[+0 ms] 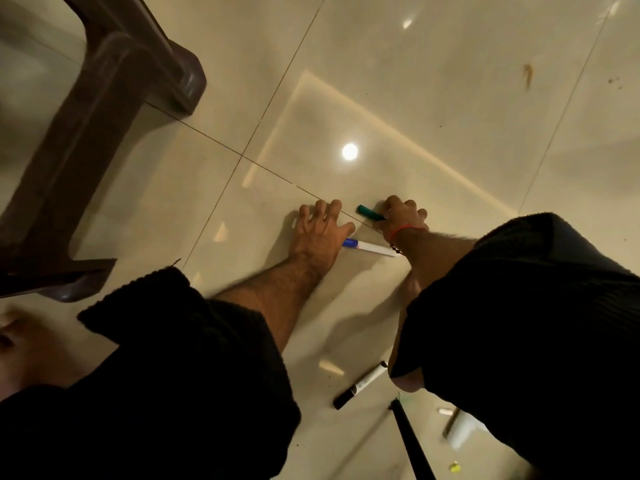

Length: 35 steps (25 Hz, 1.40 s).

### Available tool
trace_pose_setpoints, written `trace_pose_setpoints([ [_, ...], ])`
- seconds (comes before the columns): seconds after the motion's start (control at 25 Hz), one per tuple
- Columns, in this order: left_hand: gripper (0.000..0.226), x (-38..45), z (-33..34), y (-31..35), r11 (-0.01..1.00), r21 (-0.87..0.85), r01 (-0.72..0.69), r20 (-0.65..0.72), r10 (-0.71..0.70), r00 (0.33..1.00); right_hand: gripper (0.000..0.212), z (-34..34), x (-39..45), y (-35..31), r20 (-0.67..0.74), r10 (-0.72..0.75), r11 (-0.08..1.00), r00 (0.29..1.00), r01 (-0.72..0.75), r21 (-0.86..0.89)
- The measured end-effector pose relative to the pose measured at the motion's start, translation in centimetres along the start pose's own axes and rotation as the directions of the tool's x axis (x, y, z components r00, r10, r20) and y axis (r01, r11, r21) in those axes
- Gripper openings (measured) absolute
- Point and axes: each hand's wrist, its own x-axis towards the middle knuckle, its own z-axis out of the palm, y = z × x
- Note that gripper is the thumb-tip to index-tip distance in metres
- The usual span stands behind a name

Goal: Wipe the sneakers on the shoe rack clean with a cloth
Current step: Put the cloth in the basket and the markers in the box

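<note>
Fingers of the right hand (403,216) curl round a green marker (370,213) at the floor, while the left hand (320,228) presses down with fingers spread just beside a blue-capped marker (369,247). No sneakers, rack or cloth anywhere in shot, only glossy floor tiles (450,98), a black-capped marker (360,386) near the knee and a brown plastic stool (114,98) up left. My worry: that loose marker underfoot could roll and cause a slip on rising.

floor (450,98): glossy beige tiles
markers: green-capped (370,213), blue-capped (367,247), black-capped (360,385) on the floor
stool (114,98): dark brown plastic
</note>
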Motion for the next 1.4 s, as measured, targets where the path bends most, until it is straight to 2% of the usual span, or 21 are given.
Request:
trace_pose_setpoints([
  [0.04,0.064,-0.5,0.0,-0.3,1.0,0.004,0.003,-0.022,-0.003,1.0,0.034,0.1,0.0,0.0,0.001,0.02,0.999,1.0,-0.02,0.03],
  [0.12,0.049,-2.3,0.2,-1.4,0.999,-0.029,0.039,-0.101,-0.041,0.994,0.027,0.1,-0.5,-0.5,-0.019,0.106,0.972,0.994,-0.099,0.212],
  [0.16,0.037,-3.5,0.4,-2.1,0.992,-0.094,0.08,-0.153,-0.094,0.984,0.025,-0.2,-0.9,-0.9,-0.028,0.156,0.935,0.987,-0.139,0.327],
  [0.24,0.022,-6.3,-0.1,-4.2,0.918,-0.316,0.238,-0.191,-0.308,0.932,0.027,-1.5,-2.4,-2.7,-0.028,0.206,0.859,0.978,-0.167,0.484],
  [0.28,0.023,-7.8,-0.7,-5.5,0.829,-0.457,0.323,-0.149,-0.43,0.891,0.029,-2.4,-3.4,-4.0,-0.026,0.197,0.836,0.98,-0.154,0.527],
  [0.36,0.027,-10.7,-2.9,-8.0,0.566,-0.71,0.419,0.006,-0.591,0.807,0.03,-4.6,-6.2,-6.9,-0.034,0.131,0.789,0.991,-0.083,0.608],
  [0.44,0.024,-13.9,-5.7,-9.9,0.276,-0.893,0.355,0.096,-0.654,0.75,0.027,-6.7,-9.8,-9.6,-0.044,0.058,0.714,0.997,-0.01,0.7],
  [0.52,0.02,-16.8,-8.8,-10.8,0.057,-0.967,0.247,0.139,-0.697,0.704,0.019,-8.4,-13.2,-11.8,-0.026,-0.026,0.593,0.999,0.037,0.805],
  [0.6,0.015,-20.5,-12.3,-10.8,-0.071,-0.987,0.145,0.151,-0.723,0.674,0.012,-11.2,-17.4,-13.1,-0.033,-0.125,0.47,0.992,0.088,0.878],
  [0.64,0.011,-22.3,-14.1,-10.6,-0.096,-0.99,0.101,0.138,-0.729,0.67,0.011,-12.9,-19.5,-13.5,-0.054,-0.159,0.421,0.986,0.118,0.899],
  [0.72,0.005,-25.8,-17.4,-9.9,-0.101,-0.994,0.038,0.1,-0.728,0.678,0.012,-16.4,-23.7,-13.9,-0.117,-0.218,0.336,0.969,0.187,0.923],
  [0.88,0.01,-33.0,-23.3,-8.5,-0.112,-0.987,-0.112,-0.004,-0.688,0.725,0.011,-22.7,-30.1,-14.0,-0.262,-0.3,0.218,0.917,0.333,0.917],
  [0.96,0.011,-36.8,-26.2,-8.2,-0.092,-0.964,-0.25,-0.114,-0.705,0.699,0.013,-25.9,-33.5,-14.7,-0.341,-0.336,0.157,0.878,0.409,0.899],
  [1.04,0.013,-41.0,-29.0,-8.2,-0.008,-0.929,-0.369,-0.232,-0.765,0.601,0.014,-28.9,-37.1,-16.2,-0.42,-0.394,0.082,0.818,0.486,0.87],
  [1.12,0.012,-45.5,-31.6,-8.5,0.141,-0.886,-0.442,-0.361,-0.807,0.466,0.019,-31.6,-41.0,-18.1,-0.497,-0.463,0.017,0.734,0.568,0.823],
  [1.24,0.012,-52.0,-34.6,-9.8,0.292,-0.784,-0.548,-0.488,-0.835,0.254,0.031,-34.8,-46.3,-21.0,-0.602,-0.547,-0.061,0.582,0.689,0.722],
  [1.32,0.009,-55.7,-35.5,-12.0,0.343,-0.732,-0.589,-0.474,-0.877,0.077,0.034,-36.0,-49.0,-23.0,-0.643,-0.594,-0.06,0.483,0.771,0.634],
  [1.4,0.009,-58.1,-35.7,-14.8,0.35,-0.721,-0.598,-0.393,-0.917,-0.063,0.036,-36.5,-51.1,-24.9,-0.652,-0.649,0.01,0.392,0.861,0.508],
])
